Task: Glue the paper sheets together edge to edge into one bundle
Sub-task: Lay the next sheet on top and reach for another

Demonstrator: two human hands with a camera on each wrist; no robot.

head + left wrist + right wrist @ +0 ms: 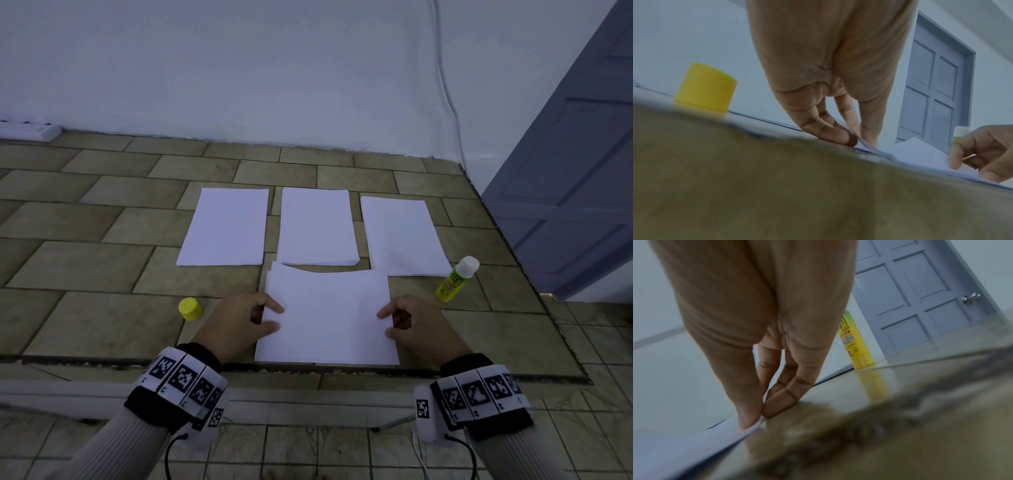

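left hand (pixel 243 320) | right hand (pixel 416 323) | fingers pinch paper stack (pixel 327 318) (side edges)

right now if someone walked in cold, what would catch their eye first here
Probably the near sheets of paper at the front of the tiled surface, pinched at their side edges by the left hand and right hand. Behind them lie three white paper stacks in a row. The bright yellow bits stand out too: a cap at left, an uncapped glue stick upright at right.
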